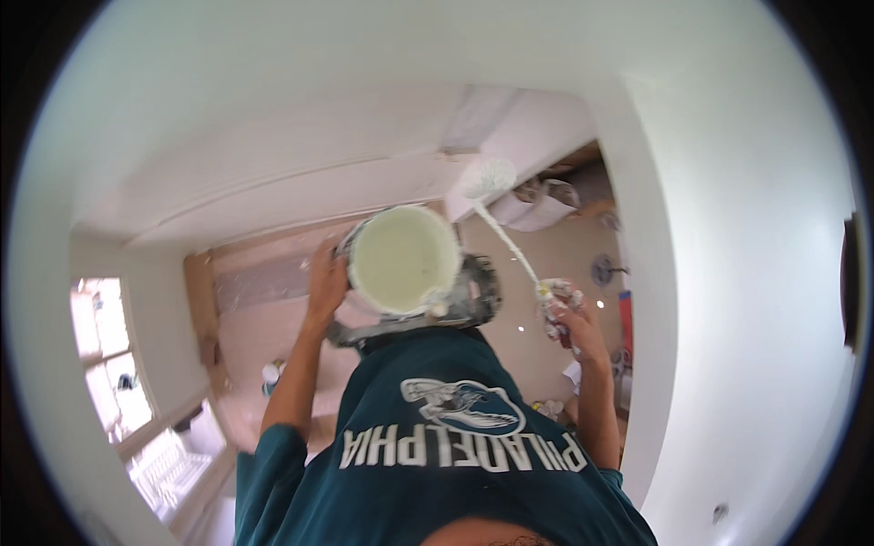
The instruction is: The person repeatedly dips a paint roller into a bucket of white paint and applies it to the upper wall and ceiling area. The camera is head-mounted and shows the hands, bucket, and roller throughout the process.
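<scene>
My left hand grips the left side of a round paint bucket in front of my chest. Pale, creamy-looking paint fills much of the view inside it, and the rim is smeared at the lower right. Around and below the bucket is a dark, paint-spattered stand, perhaps a ladder top. To the right, my right hand is closed on a paint-caked handle. Its long thin shaft reaches up to a blurred white head, a brush or small roller, beyond the bucket.
The floor lies well below. A white wall rises close on my right, with a dark fixture on it. White sacks stand low at the far wall; a fan is at right. Windows are on the left.
</scene>
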A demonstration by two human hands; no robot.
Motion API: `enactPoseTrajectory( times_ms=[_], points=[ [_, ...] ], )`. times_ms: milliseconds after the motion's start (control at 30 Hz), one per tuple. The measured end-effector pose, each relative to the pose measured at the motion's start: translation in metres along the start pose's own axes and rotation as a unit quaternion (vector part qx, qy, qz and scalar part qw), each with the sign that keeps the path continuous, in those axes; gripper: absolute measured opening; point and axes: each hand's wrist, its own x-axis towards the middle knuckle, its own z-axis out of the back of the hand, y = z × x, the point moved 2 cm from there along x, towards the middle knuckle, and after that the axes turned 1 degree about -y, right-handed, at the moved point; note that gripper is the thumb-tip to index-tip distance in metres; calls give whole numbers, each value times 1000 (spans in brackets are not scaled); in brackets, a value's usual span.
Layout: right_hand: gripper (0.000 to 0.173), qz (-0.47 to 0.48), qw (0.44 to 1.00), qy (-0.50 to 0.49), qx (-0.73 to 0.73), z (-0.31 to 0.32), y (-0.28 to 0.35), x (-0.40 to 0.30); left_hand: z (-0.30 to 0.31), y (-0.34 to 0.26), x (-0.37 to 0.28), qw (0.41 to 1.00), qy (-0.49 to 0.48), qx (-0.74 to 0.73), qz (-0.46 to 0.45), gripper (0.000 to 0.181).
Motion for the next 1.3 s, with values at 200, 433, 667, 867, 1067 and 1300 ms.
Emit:
enactPoseTrajectory(
  times_ms=[200,433,667,867,1067,1300],
  points=[
    [35,154,974,-164,-14,68,36,-29,7,-4,9,993,81,10,91,42],
    [38,87,839,-441,-307,204,72,-84,4,9,4,995,51,50,72,42],
    [41,34,794,-420,-438,296,43,-101,2,25,3,994,66,34,76,44],
    [39,36,782,-370,-500,301,66,-46,2,37,-2,994,43,64,75,44],
    [42,76,781,-301,-543,319,118,65,4,38,-3,993,57,43,98,44],
    [45,68,770,-229,-592,309,192,200,6,26,-11,992,28,71,97,42]
  ],
)
